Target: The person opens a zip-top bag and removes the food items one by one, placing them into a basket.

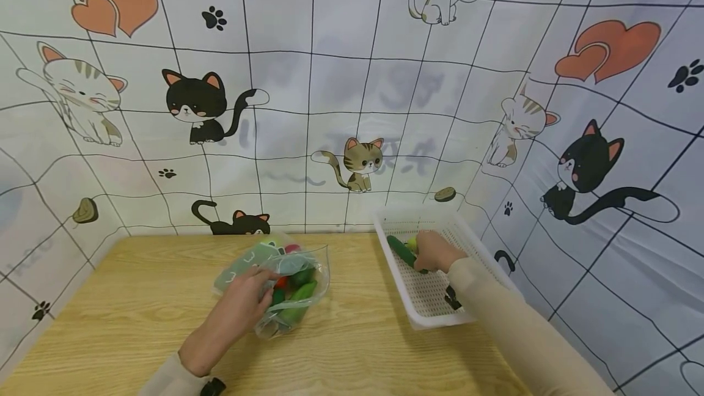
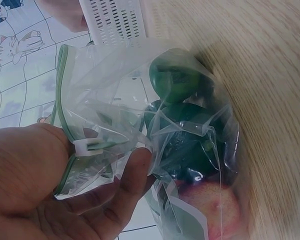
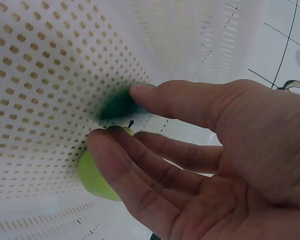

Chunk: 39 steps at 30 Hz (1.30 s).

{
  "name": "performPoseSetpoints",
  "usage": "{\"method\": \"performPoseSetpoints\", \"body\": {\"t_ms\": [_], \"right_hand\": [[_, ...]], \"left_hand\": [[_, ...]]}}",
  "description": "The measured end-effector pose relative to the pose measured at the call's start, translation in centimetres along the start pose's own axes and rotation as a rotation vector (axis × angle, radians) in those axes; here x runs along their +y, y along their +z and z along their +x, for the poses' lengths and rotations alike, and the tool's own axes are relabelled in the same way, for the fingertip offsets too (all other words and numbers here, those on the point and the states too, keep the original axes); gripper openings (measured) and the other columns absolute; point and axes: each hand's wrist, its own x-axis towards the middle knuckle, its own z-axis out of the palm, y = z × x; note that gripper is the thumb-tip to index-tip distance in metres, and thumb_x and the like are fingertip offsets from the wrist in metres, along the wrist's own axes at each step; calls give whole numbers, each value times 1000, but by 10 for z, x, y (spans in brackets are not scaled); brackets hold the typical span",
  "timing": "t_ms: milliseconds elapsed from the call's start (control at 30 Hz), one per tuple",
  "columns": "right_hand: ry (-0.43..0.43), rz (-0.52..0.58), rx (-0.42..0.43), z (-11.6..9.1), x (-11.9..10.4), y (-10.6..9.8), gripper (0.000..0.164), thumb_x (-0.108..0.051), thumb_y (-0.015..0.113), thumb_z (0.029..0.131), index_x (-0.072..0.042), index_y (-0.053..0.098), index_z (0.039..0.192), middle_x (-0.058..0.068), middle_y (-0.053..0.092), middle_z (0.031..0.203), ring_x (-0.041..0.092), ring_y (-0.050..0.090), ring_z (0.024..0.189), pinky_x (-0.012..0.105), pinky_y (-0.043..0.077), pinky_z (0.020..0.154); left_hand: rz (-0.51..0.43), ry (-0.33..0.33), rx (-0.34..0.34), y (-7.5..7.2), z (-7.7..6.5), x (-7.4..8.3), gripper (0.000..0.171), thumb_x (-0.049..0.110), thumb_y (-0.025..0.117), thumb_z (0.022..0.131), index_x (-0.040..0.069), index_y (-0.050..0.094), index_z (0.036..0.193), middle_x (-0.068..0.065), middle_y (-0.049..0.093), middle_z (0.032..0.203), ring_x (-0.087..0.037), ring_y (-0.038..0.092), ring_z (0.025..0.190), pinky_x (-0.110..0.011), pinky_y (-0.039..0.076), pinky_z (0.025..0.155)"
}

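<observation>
Your right hand [image 1: 438, 253], fingers parted, is at the near end of the cucumber [image 1: 400, 250]; move gently beside the apple [image 3: 96, 177], and steady the bag [image 2: 180, 130] your left hand [image 1: 249, 293] pinches.

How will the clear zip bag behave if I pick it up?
The clear zip bag will probably sag, because it looks thin and creased. Its weight may shift, since the rounded green pieces look loosely piled inside.
</observation>
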Motion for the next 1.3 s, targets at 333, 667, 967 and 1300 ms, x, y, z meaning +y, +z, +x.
{"method": "performPoseSetpoints", "body": {"t_ms": [333,667,967,1300], "right_hand": [[-43,8,49,0,-4,7,56,1,82,93,-19,39,62,-8,33,57,9,31,54,24,29,54],[-120,-2,214,-19,-20,0,18,-9,81,103,-6,77,85,2,74,80,11,56,65,31,52,64],[-216,17,373,-46,-61,1,4,-12,81,108,-8,82,108,6,80,96,15,69,80,37,61,74],[-494,40,493,-68,-124,7,5,-13,85,106,-9,83,104,4,79,98,20,77,88,31,64,75]], "left_hand": [[-4,0,-6,2,2,0,25,-2,82,102,1,83,127,-15,81,119,-12,62,86,-26,52,69],[-8,93,78,11,1,-12,26,-3,84,95,0,83,121,-17,81,114,-13,63,83,-30,55,68],[23,16,-15,2,-1,-3,27,0,85,100,4,83,126,-14,84,127,-24,80,109,-42,66,86],[38,52,-9,3,-2,-4,30,-2,88,96,1,82,126,-18,84,130,-34,82,117,-49,69,93]]}}
